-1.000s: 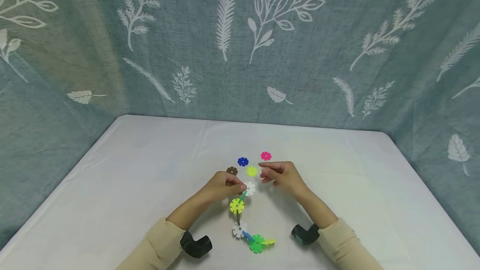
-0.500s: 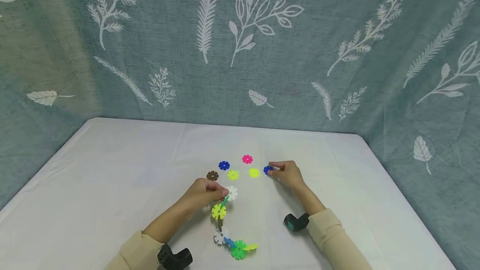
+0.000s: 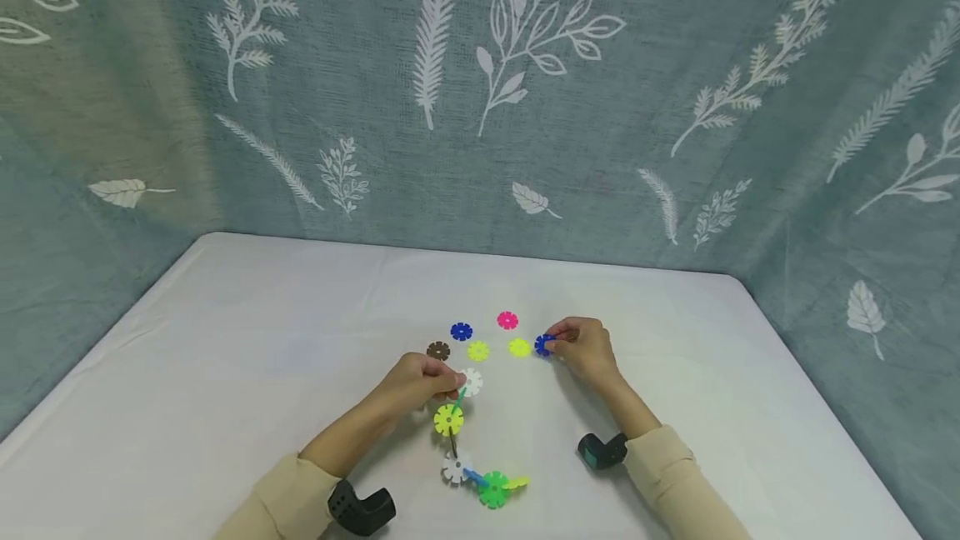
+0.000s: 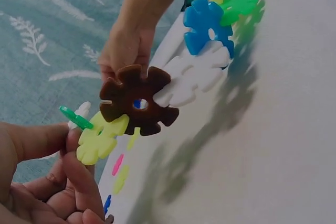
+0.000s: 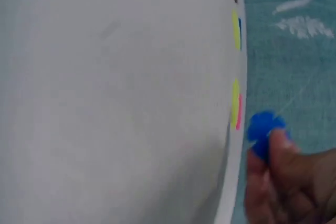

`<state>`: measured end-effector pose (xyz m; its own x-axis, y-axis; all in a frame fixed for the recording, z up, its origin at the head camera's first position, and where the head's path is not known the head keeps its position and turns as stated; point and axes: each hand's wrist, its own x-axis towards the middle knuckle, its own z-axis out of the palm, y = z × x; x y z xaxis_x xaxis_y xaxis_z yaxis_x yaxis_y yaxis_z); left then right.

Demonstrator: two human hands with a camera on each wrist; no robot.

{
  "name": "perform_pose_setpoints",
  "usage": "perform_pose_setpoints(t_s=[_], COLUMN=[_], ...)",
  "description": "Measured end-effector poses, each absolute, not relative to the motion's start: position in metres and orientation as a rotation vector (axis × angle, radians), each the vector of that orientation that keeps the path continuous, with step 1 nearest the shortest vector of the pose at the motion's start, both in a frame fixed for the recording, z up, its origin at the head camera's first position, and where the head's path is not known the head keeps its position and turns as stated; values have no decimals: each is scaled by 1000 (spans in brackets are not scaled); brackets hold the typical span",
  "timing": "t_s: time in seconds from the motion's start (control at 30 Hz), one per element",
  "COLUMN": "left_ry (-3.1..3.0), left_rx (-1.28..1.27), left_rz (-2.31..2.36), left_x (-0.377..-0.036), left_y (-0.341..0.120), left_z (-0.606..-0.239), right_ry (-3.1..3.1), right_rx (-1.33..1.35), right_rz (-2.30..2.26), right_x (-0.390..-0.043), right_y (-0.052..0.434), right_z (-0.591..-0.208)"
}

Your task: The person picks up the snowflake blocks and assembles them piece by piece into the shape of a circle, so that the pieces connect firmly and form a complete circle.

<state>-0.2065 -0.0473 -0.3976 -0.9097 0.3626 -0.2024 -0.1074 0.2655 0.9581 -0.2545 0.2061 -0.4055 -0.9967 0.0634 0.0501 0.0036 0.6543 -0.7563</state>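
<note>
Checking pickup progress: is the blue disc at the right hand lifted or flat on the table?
Lifted: the right hand pinches the blue disc clear of the table.

A rectangular table covered with a plain white cloth [image 3: 247, 357] carries a loose cluster of small flat plastic snowflake discs near its middle: a dark blue one [image 3: 461, 331], a pink one [image 3: 507, 320], a brown one [image 3: 438, 350] and two yellow-green ones [image 3: 477, 350] [image 3: 519, 347] lying side by side. Nearer the front edge, a chain of interlocked discs (yellow, brown, white, blue, green) [image 3: 472, 457] rests its lower end on the cloth, with a bright green disc [image 3: 493, 490] at the bottom.
</note>
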Motion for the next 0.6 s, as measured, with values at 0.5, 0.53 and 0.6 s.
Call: perform_pose_setpoints(t_s=[0.5, 0.53, 0.6], left_ry=[2176, 2177, 2179], left_rx=[137, 130, 113], left_rz=[1733, 1733, 1742], left_x=[-206, -206, -206], left_y=[-48, -47, -47], left_z=[-394, -395, -395], right_ry=[-2667, -2663, -2651], right_rx=[559, 567, 583], right_rz=[1593, 1577, 1538], right_x=[-222, -221, -219], right_y=[156, 155, 153], right_z=[-389, -389, -390])
